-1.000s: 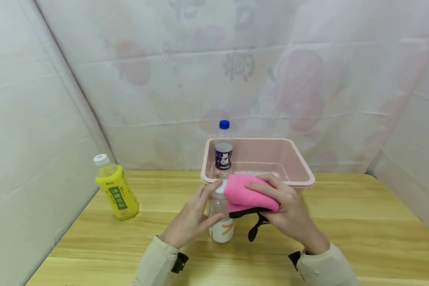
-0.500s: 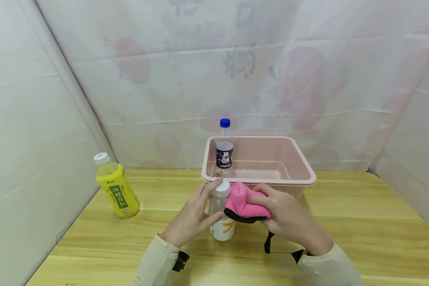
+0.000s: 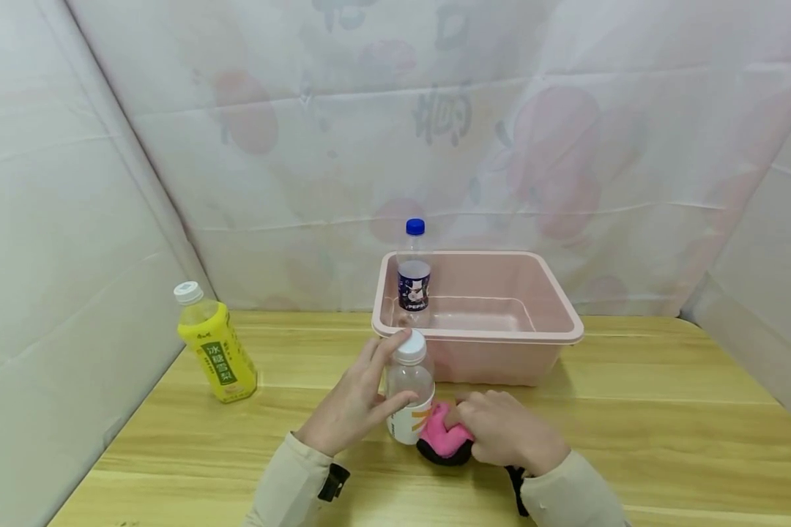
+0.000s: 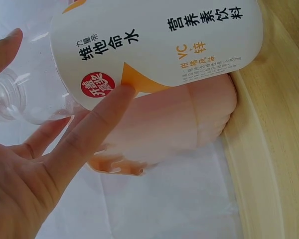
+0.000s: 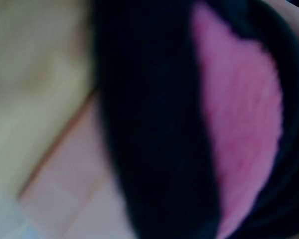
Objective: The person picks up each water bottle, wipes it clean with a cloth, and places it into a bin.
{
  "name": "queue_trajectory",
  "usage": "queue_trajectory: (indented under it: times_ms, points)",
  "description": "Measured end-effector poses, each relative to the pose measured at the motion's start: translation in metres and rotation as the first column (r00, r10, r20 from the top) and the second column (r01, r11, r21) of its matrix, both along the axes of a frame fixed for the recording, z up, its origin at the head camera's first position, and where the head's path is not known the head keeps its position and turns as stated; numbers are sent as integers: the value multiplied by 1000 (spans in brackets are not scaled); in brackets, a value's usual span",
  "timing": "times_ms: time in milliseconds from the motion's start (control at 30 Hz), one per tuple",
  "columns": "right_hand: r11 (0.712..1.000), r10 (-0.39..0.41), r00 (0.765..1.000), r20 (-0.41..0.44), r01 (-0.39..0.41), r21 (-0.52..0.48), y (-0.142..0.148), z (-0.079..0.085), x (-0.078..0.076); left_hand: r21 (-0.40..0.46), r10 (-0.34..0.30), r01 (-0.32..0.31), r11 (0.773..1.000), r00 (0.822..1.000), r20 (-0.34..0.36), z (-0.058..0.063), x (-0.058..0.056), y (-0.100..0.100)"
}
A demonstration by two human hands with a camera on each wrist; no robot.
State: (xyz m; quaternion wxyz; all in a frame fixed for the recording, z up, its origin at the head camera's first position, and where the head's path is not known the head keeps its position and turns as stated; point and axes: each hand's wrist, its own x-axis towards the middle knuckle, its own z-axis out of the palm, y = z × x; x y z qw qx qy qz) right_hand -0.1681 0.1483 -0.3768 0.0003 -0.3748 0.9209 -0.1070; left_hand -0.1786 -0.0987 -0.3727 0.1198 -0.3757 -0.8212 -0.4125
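Observation:
A clear drink bottle [image 3: 410,380] with a white cap and white label stands upright on the wooden table. My left hand [image 3: 346,406] holds it from the left, index finger at the cap and thumb against the label. The left wrist view shows the label [image 4: 159,40] close up, with a digit pressing on it. My right hand [image 3: 507,433] grips a bunched pink cloth [image 3: 447,439] with black edging, low at the bottle's right side. In the right wrist view the cloth [image 5: 244,119] and its black edging fill much of the blurred frame.
Behind the bottle stands a pink plastic basin [image 3: 494,359]. A Pepsi bottle [image 3: 414,282] with a blue cap shows upright at the basin's left end. Farther left on the table [image 3: 666,424] is a yellow-labelled drink bottle [image 3: 217,351]. White printed sheets [image 3: 343,168] enclose the table.
My right hand has brought the pink cloth down from beside the bottle's cap to its lower label, bunching it smaller. The left hand and the bottle stay in place.

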Motion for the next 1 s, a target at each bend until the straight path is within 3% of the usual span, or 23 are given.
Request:
queue_trajectory:
  times_ms: [300,467,600,767,1000]
  points:
    - [1000,5,1000,-11,-4,8,-2,-2,2,-12,6,-6,1000,1000,-1,0,0,0]
    - [1000,-4,994,-110,4,6,0,5,1,-18,12,-12,1000,1000,-5,0,0,0]
    - [997,1,975,-223,-17,-72,2,15,3,-20,18,-18,1000,1000,-1,0,0,-1]
    - [973,15,929,-369,-99,-208,3,27,6,-18,12,-11,1000,1000,8,0,0,-1]
    - [902,-35,843,-537,-205,-381,2,37,6,-11,7,-7,1000,1000,9,0,0,-1]
